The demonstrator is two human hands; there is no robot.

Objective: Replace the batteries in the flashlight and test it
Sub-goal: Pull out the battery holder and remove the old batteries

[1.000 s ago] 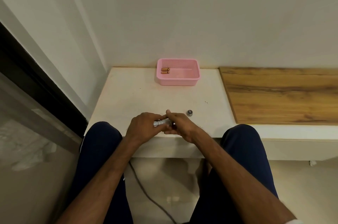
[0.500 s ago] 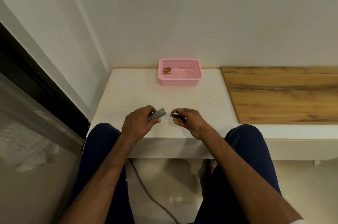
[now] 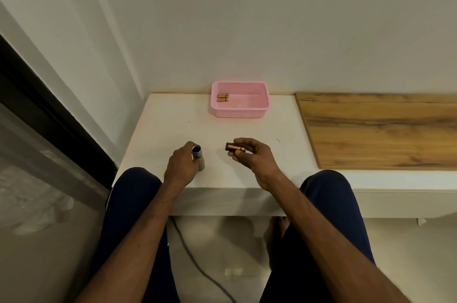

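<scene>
I see both forearms reaching in from the bottom edge, over the knees, to the near part of the white surface (image 3: 160,127), well in front of the pink basket (image 3: 239,112).

The left hand (image 3: 181,164) sits in front of the basket and a little to its left, back of the hand toward me. Its fingers are curled round the flashlight tube (image 3: 198,158). The tube stands almost upright, its long axis running up and down, with the open dark mouth pointing up toward the camera. I cannot tell whether its lower end touches the surface.

The right hand (image 3: 251,155) is raised in front of the basket's right half, palm turned partly up. Its thumb and fingertips pinch the battery holder (image 3: 234,147), a dark piece with a copper-coloured cell showing in it. The holder's long axis lies roughly level and runs left to right, and its dark end points left toward the tube. The two hands are apart, with bare surface between them.

Inside the basket, against its left wall, lie a few copper-coloured batteries (image 3: 222,97), side by side. A wooden board (image 3: 371,129) lies to the right of the basket.
</scene>
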